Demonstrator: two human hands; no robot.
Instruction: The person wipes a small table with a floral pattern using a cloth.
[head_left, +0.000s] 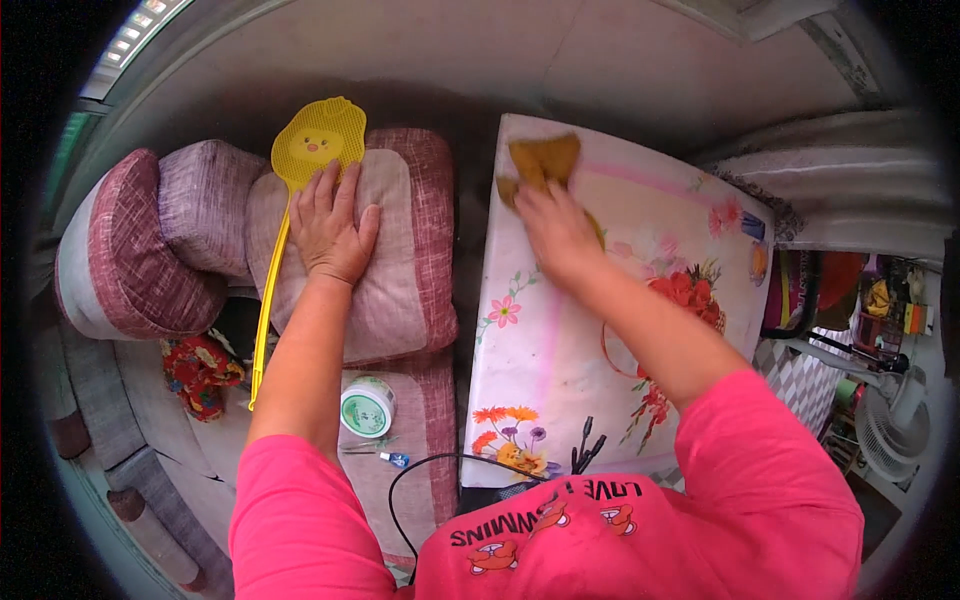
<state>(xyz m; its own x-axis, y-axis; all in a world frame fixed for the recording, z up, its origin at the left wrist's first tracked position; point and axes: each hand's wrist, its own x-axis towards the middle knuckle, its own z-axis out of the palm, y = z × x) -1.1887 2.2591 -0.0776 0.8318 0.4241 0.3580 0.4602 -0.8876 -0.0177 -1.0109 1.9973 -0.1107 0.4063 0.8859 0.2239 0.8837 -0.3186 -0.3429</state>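
Observation:
My right hand (555, 229) is on a mustard-brown cloth (544, 159) at the far left corner of a table with a floral cover (517, 375). The hand is slightly blurred, and part of the cloth is bunched under its fingers. My left hand (334, 225) lies palm down on a mauve sofa cushion (390, 300), fingers apart. Its fingertips overlap the lower edge of a yellow fly swatter (319, 139) with a chick's face; the long handle runs down beside my forearm. I cannot tell whether the palm bears weight.
A white lidded tub (367, 407) and a small blue-capped bottle (394, 459) sit on the nearer sofa seat. Black cable ends (589, 446) lie at the table's near edge. A red patterned cloth (201, 375) is at left, and a white fan (892, 427) stands at right.

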